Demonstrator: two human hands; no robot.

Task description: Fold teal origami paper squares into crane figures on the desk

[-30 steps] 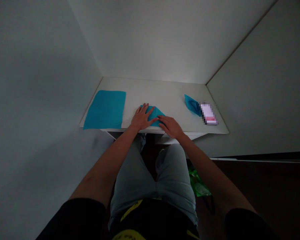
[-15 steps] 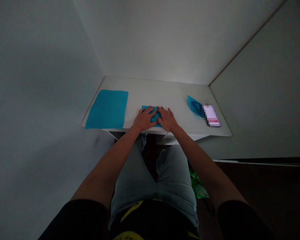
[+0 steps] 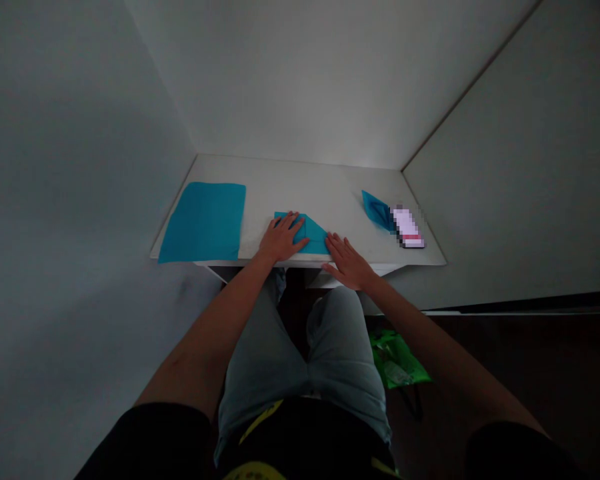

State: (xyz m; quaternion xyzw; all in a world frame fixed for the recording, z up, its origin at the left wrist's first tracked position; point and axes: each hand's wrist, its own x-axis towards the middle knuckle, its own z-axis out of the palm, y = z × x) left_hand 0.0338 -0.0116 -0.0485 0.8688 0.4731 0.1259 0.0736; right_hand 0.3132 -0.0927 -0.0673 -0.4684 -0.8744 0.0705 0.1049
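Note:
A folded blue napkin (image 3: 314, 235) lies near the front edge of a small white table (image 3: 320, 190). My left hand (image 3: 280, 239) rests flat on its left part, fingers spread. My right hand (image 3: 347, 259) lies flat and open at the table's front edge, its fingertips at the napkin's right corner. A flat unfolded blue napkin (image 3: 205, 221) lies at the left end of the table. Another folded blue napkin (image 3: 377, 210) sits at the right end.
A blurred white and pink object (image 3: 408, 228) lies beside the right napkin. Plain walls close in the table on the left, back and right. A green bag (image 3: 397, 360) lies on the dark floor by my right leg.
My right hand has slid off the middle napkin, rightwards and back to the table's edge, uncovering its right half. The left hand has stayed on the napkin.

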